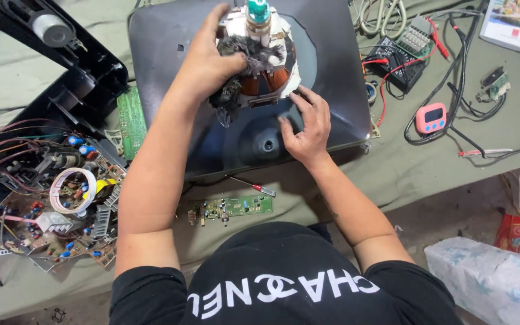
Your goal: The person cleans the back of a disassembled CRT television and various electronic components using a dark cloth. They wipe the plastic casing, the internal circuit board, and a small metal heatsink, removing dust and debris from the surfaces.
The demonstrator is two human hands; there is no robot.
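2 hands work on the picture tube [332, 78], which lies face down on the grey-green cloth [410, 168] at the far middle of the scene, its dark funnel back upward. At the top of the funnel sits the deflection yoke [266, 72], white collar over copper windings, with a teal-capped neck [258, 11] poking out beyond it. Left hand [209, 63] is curled around a clump of dusty dark cloth [236, 78], fingers closed on it and pressed against the yoke's left side. Right hand [308, 123] lies on the funnel just near of the yoke, fingers spread and half open, tips touching the yoke's lower edge, gripping nothing. Risks, as judgement: the neck looks like the thinnest part, so a sideways push from the left hand could crack it; the fine copper windings could snag on the cloth; the tube rests on a curved face and could rock if the right hand lifts. 1 red-handled screwdriver [254, 186] lies just near of the tube, beside a small green circuit board [236, 207]. Left, an open chassis board [55, 210] with loose wires; right, a black meter with red leads [401, 57] and a pink timer [431, 117], close enough for leads to catch a moving forearm.
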